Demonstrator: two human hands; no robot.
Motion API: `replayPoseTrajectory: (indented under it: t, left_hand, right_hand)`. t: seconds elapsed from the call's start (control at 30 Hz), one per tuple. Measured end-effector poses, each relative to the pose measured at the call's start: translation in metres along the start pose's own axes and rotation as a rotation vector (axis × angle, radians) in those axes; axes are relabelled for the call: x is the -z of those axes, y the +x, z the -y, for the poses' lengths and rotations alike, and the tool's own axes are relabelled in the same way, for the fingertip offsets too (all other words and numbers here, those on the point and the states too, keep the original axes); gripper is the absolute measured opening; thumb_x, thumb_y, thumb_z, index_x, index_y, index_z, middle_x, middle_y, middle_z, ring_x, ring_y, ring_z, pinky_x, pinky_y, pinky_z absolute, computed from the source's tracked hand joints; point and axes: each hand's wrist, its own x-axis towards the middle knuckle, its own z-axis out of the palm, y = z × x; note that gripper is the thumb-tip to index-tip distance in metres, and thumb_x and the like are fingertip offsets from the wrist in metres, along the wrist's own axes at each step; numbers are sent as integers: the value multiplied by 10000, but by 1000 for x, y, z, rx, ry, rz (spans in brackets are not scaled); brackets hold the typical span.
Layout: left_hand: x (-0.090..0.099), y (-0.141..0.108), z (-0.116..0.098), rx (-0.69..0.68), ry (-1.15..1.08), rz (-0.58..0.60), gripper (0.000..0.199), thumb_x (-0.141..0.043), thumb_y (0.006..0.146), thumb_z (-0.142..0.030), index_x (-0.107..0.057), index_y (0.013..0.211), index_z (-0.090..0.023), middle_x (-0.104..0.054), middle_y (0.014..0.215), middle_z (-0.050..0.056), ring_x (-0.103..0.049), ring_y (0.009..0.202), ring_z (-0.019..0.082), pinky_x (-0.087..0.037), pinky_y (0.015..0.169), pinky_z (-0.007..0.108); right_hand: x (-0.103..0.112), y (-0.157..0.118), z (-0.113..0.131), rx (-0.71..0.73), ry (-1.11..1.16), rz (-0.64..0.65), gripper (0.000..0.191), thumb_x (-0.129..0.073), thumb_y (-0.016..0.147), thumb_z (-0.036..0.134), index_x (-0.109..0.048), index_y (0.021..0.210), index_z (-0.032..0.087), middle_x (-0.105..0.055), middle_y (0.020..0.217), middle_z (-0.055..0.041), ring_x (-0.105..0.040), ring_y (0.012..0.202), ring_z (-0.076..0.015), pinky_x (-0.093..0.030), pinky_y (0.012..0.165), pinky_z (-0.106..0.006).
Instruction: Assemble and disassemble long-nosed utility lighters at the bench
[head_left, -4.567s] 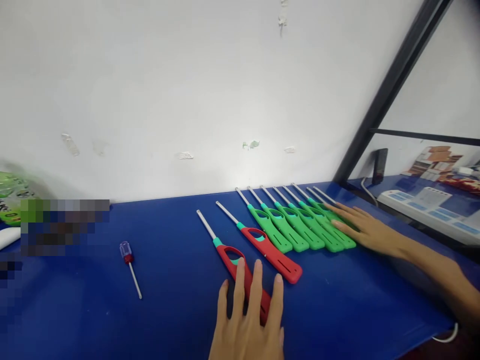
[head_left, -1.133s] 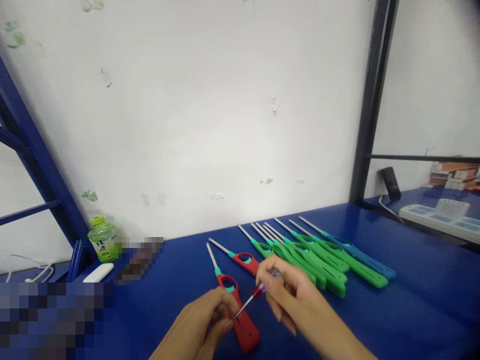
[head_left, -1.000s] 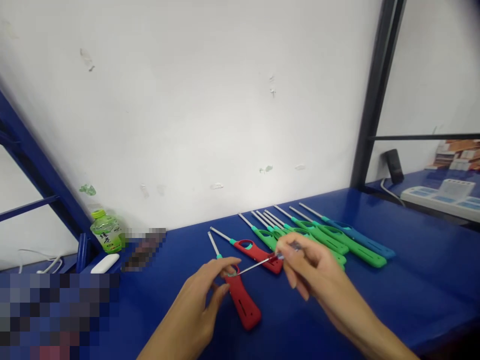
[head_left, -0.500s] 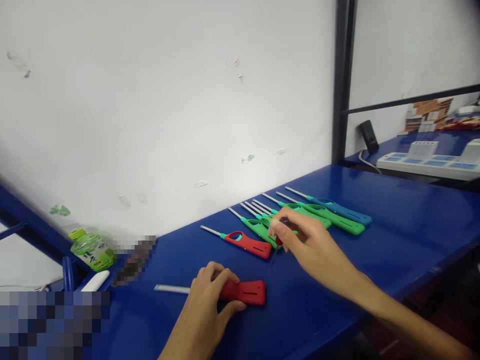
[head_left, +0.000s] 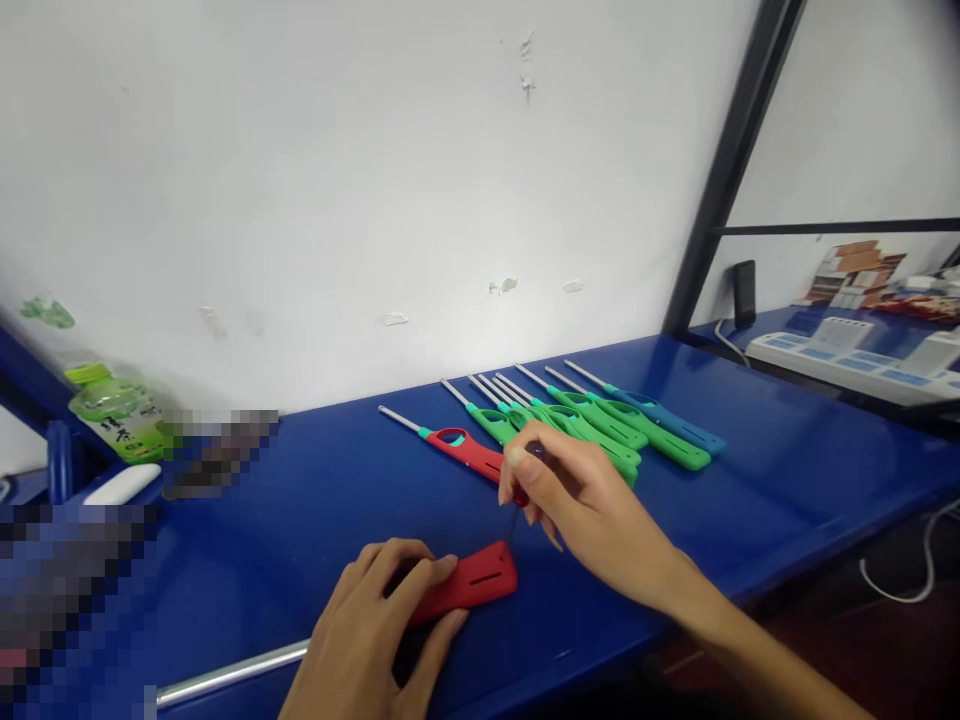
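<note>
My left hand (head_left: 375,620) is closed round a red gas lighter (head_left: 480,578) that rests on the blue table (head_left: 787,480); its long metal tube points to the lower left. My right hand (head_left: 592,510) pinches a small screwdriver (head_left: 520,496) with a dark reddish handle and thin shaft. The shaft slants down to the handle end of that lighter, near its small hole; whether the tip touches, I cannot tell. Beyond my hands lie another red lighter (head_left: 461,452), several green lighters (head_left: 615,458) and a blue lighter (head_left: 686,425), tubes toward the wall.
A green-labelled bottle (head_left: 124,415) and a white rounded object (head_left: 124,484) are at the left. A white wall (head_left: 360,200) backs the table. At the right stand a dark metal post (head_left: 731,180), a power strip (head_left: 810,355) and a black phone (head_left: 744,293).
My right hand has brought the screwdriver down to the held red lighter's handle end. That lighter has turned, its tube now slanting lower left. The camera view has tilted.
</note>
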Motion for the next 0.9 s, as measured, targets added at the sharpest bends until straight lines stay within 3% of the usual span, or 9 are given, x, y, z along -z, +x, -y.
replayPoseTrajectory:
  t: [0.17,0.27,0.33,0.47,0.6,0.67,0.8,0.9]
  left_hand:
    - [-1,-3,-2,-47,15,-66,225,-678,1034,-370,-683,1259,-364,-719,1201,3,-710,1062,209,-623,922,330]
    - [-1,-4,-2,-59,30,-49,253,-656,1048,-354,-673,1300,-366,-715,1208,9,-703,1065,207,-624,915,331]
    - [-1,-4,-2,-66,40,-42,275,-655,1050,-355,-664,1324,-362,-715,1210,9,-700,1063,204,-625,905,325]
    - [-2,-3,-1,-68,40,-36,291,-657,1051,-346,-647,1341,-358,-710,1220,4,-693,1070,198,-621,910,317]
    - [-2,-2,-1,-66,44,-34,293,-660,1052,-349,-641,1343,-367,-707,1222,-5,-694,1060,189,-616,907,305]
    - [-1,-2,-1,-72,48,-33,296,-657,1054,-347,-637,1349,-372,-707,1223,-9,-693,1061,186,-610,902,299]
    - [0,-2,-4,-82,56,-42,286,-663,1057,-366,-637,1342,-363,-705,1212,-8,-692,1060,188,-600,908,309]
    - [0,-1,-4,-84,61,-37,294,-668,1057,-377,-634,1347,-355,-704,1225,-4,-695,1068,190,-602,919,313]
  right_hand:
    - [-1,0,-2,137,-47,0,110,-739,1030,354,-803,1116,326,-702,1015,11,-642,917,-146,-531,840,-273]
    - [-4,-2,-6,163,4,-59,195,-786,996,306,-776,1190,325,-734,1044,6,-683,925,-162,-566,836,-298]
    - [-6,-3,-7,170,46,-76,126,-716,1046,285,-745,1168,293,-754,1071,-1,-723,928,-159,-586,837,-302]
    - [-5,-3,-3,185,77,44,210,-535,1136,263,-742,1165,273,-790,1080,-17,-758,961,-158,-597,854,-306]
    - [-2,-2,-1,234,72,15,78,-783,995,257,-780,1058,303,-763,1086,6,-700,1027,-169,-560,891,-304]
    - [-1,-2,-3,242,73,-19,101,-769,1006,228,-793,1052,314,-756,1025,19,-687,972,-153,-553,854,-292]
    - [-1,-2,-4,232,69,9,266,-574,1118,211,-758,1272,327,-784,1106,-1,-721,1003,-155,-577,878,-318]
    - [-2,0,-5,265,50,-32,132,-753,1024,257,-798,1135,314,-751,1095,1,-687,1041,-167,-551,895,-312]
